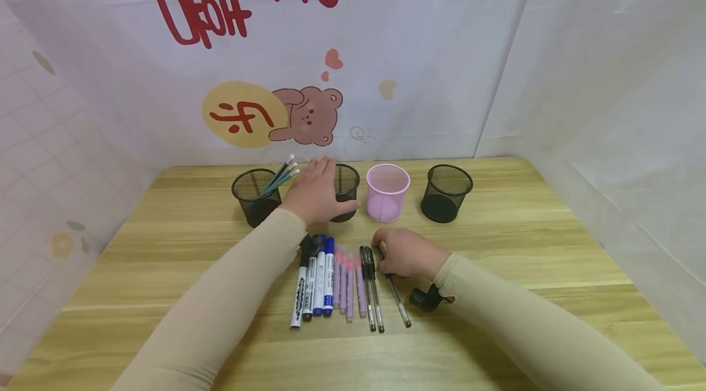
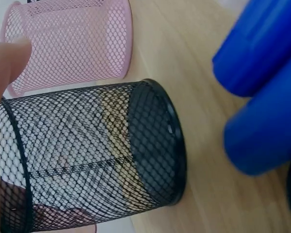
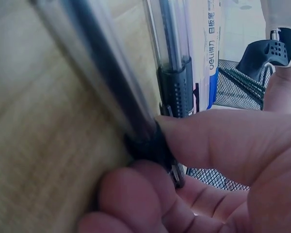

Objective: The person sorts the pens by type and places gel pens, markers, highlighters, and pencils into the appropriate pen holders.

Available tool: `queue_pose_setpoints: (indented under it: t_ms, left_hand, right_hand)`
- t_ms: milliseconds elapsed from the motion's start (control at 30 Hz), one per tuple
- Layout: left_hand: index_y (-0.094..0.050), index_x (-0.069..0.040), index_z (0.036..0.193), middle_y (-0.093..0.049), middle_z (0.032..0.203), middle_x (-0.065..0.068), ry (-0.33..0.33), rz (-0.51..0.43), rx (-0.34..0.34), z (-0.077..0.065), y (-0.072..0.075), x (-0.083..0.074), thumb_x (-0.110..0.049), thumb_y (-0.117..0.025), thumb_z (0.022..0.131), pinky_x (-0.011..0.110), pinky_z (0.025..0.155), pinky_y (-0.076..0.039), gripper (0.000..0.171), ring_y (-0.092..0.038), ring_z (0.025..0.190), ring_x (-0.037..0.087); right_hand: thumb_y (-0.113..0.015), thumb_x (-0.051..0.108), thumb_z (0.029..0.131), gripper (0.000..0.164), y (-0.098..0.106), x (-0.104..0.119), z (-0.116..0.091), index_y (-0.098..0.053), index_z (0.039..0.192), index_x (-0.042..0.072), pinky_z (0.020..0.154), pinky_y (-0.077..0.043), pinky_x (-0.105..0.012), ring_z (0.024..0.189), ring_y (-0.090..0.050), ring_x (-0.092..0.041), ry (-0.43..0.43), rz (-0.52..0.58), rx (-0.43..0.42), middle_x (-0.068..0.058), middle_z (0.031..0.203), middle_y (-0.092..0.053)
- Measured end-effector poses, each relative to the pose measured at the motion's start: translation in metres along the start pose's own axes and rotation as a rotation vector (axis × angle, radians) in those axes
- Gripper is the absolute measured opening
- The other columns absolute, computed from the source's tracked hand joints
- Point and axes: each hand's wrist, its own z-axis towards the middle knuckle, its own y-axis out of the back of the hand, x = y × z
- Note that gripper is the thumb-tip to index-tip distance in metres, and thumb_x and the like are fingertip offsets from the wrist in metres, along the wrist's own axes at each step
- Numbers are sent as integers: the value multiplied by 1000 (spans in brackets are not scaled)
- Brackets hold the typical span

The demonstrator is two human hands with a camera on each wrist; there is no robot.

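Note:
My left hand (image 1: 315, 195) reaches over the second black mesh pen holder (image 1: 346, 186), its fingers at the far rim and its thumb stretched out along the near side. In the left wrist view that mesh holder (image 2: 87, 155) fills the middle. My right hand (image 1: 410, 253) pinches a black gel pen (image 1: 398, 300) near its cap end, between thumb and fingers. Close by in the right wrist view, the pen's clear barrel (image 3: 111, 73) slants up from the fingertips. Two more black gel pens (image 1: 375, 293) lie just left of it.
Pink pens (image 1: 350, 293) and blue and black whiteboard markers (image 1: 320, 284) lie in a row further left. A black holder with green pencils (image 1: 256, 195), a pink holder (image 1: 385, 204) and another black holder (image 1: 441, 204) stand along the back of the wooden table (image 1: 496, 244).

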Motion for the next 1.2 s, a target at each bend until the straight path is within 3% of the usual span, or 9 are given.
queue_pose_setpoints:
  t_ms: [600,833,1033,1200]
  left_hand:
    - [-26,-3,165,-29,171,19,-9,-38,5,0,-4,-1,-82,-60,86,52,132,-21,117,-25,161,36]
    - [-27,-2,164,-32,170,18,-12,-22,-9,1,-3,-1,-82,-59,86,53,131,-25,116,-28,160,35]
    - [-27,-2,164,-34,169,18,-7,-25,-17,0,-2,-1,-78,-62,87,53,131,-26,114,-30,159,35]
    - [-28,-2,164,-34,169,18,-6,-29,-23,0,-2,0,-78,-58,90,53,131,-26,110,-30,159,34]
  right_hand:
    - [-81,9,80,42,-1,0,-3,-67,119,9,67,-49,-32,69,-56,-16,-22,28,-18,1,75,-63]
    - [-81,10,79,44,3,-3,-4,-64,119,11,61,-43,-32,65,-53,-17,-37,78,-48,0,69,-55]
    - [-75,6,79,45,7,-4,-4,-62,122,9,54,-40,-28,61,-50,-14,-6,127,-91,2,66,-53]
    - [-74,7,84,45,13,-5,-3,-62,128,7,55,-43,-27,61,-55,-12,35,152,-149,1,68,-60]
